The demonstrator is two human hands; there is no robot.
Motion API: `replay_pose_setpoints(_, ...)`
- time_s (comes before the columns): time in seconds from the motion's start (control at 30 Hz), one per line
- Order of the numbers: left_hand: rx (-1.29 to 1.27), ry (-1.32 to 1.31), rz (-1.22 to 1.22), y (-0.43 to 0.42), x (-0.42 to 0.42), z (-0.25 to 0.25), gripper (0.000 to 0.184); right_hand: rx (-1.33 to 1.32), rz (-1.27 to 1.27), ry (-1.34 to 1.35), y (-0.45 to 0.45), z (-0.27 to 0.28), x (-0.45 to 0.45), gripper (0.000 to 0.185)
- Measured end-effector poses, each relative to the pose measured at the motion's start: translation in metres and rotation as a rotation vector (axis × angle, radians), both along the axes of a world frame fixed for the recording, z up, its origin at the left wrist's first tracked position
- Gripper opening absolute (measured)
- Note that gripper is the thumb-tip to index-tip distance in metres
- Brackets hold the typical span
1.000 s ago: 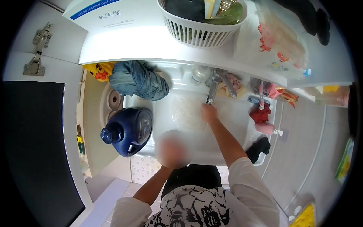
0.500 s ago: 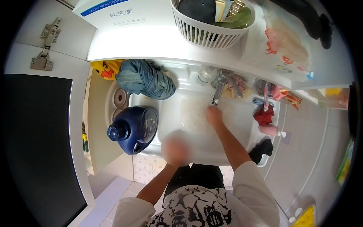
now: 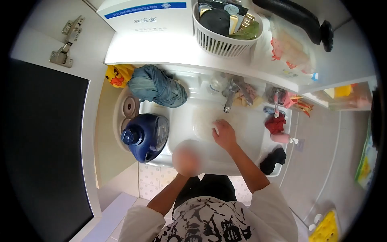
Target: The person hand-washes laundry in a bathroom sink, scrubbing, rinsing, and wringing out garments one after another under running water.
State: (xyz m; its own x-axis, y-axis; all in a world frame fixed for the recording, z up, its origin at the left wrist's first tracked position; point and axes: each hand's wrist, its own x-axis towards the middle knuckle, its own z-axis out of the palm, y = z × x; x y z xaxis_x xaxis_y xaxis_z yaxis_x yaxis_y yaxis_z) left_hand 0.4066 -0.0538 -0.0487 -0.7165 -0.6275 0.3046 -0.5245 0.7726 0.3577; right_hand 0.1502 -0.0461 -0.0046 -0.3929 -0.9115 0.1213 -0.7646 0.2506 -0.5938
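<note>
I had the right hand (image 3: pixel 224 135) over the sink (image 3: pixel 211 161), just in front of the faucet (image 3: pixel 229 99), its fingers parted and loosely curled, gripping nothing that I could see; the fingertips were near the spout but apart from it. The left hand (image 3: pixel 187 160) was farther in front of the faucet and to its left, at the sink's near side, so blurred that I could not tell whether its fingers were open, closed or gripping something. Just left of the faucet stood a jar (image 3: pixel 218 83), with the jeans (image 3: pixel 155 86) beyond it and the jug (image 3: pixel 143 135) farther left and nearer me. Right of the faucet lay the red cloth (image 3: pixel 276 124) and the pink bottle (image 3: pixel 279 138). With the spout so near, I judged a soft wrist and small, slow moves best, fingers relaxed and clear of the metal. I could not make out whether water ran, so a steady left hand seemed wise too.
</note>
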Motion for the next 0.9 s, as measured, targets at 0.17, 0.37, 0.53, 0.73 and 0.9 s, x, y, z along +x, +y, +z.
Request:
replay_pose_setpoints(0.17,0.010,0.002,0.016,0.000,-0.001,0.000,0.037,-0.148,0.054,-0.174,-0.059,0.065,0.025,0.033)
replay_pose_setpoints(0.37,0.024,0.017,0.031,0.001,-0.002,0.002,0.036,-0.298,0.141,-0.124,-0.142,0.108,0.044,0.052)
replay_pose_setpoints(0.53,0.029,0.032,0.041,0.002,0.000,-0.003,0.036,-0.156,0.191,0.087,-0.206,0.136,0.057,0.082)
replay_pose_setpoints(0.73,0.033,0.052,0.048,0.003,0.002,-0.008,0.035,0.090,0.135,0.083,-0.245,0.120,0.066,0.095)
replay_pose_setpoints(0.9,0.041,0.067,0.053,0.004,0.003,-0.010,0.034,0.099,0.064,-0.030,-0.252,0.099,0.053,0.085)
